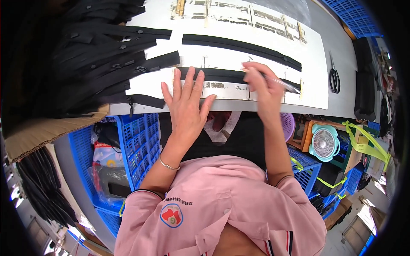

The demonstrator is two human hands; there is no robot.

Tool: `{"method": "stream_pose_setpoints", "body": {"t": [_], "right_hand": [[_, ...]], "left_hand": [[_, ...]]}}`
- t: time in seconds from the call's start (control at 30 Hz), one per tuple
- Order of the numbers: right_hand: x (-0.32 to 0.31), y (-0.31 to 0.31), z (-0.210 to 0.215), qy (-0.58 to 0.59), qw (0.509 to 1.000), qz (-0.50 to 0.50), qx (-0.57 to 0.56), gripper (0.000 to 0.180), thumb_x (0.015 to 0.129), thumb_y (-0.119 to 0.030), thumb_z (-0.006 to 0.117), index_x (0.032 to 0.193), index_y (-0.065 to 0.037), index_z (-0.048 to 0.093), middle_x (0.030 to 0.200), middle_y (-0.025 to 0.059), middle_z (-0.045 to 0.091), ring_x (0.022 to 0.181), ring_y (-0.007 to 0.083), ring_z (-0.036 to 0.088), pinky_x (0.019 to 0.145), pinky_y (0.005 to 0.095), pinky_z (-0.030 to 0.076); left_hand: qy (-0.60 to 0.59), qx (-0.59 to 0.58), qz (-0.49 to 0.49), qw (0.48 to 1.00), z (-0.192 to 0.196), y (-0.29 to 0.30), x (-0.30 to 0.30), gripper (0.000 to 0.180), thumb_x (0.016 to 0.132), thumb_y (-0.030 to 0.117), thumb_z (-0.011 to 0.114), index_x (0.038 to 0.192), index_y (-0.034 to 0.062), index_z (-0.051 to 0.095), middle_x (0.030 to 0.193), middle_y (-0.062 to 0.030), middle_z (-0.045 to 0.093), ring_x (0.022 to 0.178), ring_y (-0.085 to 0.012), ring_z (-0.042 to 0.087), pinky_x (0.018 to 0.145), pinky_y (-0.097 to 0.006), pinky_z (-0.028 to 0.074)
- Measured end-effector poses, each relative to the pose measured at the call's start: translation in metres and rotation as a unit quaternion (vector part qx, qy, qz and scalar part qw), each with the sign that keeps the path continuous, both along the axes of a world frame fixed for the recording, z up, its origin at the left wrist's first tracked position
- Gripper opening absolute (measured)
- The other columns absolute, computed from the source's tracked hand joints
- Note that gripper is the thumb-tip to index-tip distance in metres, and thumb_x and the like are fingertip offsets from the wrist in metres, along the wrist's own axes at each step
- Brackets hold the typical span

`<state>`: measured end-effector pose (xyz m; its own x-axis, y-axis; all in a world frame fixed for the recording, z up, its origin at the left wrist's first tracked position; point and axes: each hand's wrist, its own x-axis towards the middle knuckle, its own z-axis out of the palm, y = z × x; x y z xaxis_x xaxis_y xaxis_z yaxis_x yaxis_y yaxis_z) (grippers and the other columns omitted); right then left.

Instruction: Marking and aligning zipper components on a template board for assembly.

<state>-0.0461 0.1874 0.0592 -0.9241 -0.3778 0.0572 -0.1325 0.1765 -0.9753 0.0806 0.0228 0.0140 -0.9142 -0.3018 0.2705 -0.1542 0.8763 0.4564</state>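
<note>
Fingers spread flat, the left hand (186,100) presses down on the near black zipper strip (230,77), pinning it to the white board (314,64) at the near edge of the table. Right hand (261,85) is clenched around a slim pen-like tool (284,84), its tip resting on that same strip toward the right end. Looks like a marking step, judging by the pose: one hand steadies, the other marks. A second zipper strip (239,47) lies farther back on the board, untouched. On the far left sits a heap of black zippers (98,55); scissors (334,77) rest at the right. Next move calls for a firm left palm so the tape stays put, and a steady tool tip along the strip.
</note>
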Motion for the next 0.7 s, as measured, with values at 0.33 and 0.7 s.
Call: {"method": "stream_pose_setpoints", "body": {"t": [0.33,0.7], "right_hand": [[0.000,-0.065,-0.029,0.089,0.990,0.066,0.082,0.015,0.099,-0.015,0.067,0.099,0.000,0.071,0.078,0.0084,0.070,0.059,0.0110,0.063,0.057,0.0266,0.047],[0.004,-0.069,-0.033,0.153,0.983,0.034,0.098,0.017,0.098,-0.016,0.068,0.091,-0.001,0.072,0.080,0.0063,0.071,0.060,0.0169,0.066,0.058,0.0299,0.049]], "left_hand": [[0.015,0.024,0.006,1.000,-0.003,0.001,-0.002,0.068,0.094,0.036,0.072,0.149,0.0009,0.051,0.156,-0.0146,0.048,0.152,-0.0405,0.030,0.121,-0.066,0.008],[0.020,0.019,0.002,1.000,-0.003,0.000,-0.001,0.069,0.093,0.035,0.073,0.149,0.0000,0.051,0.156,-0.0149,0.049,0.152,-0.0407,0.030,0.120,-0.067,0.009]]}}
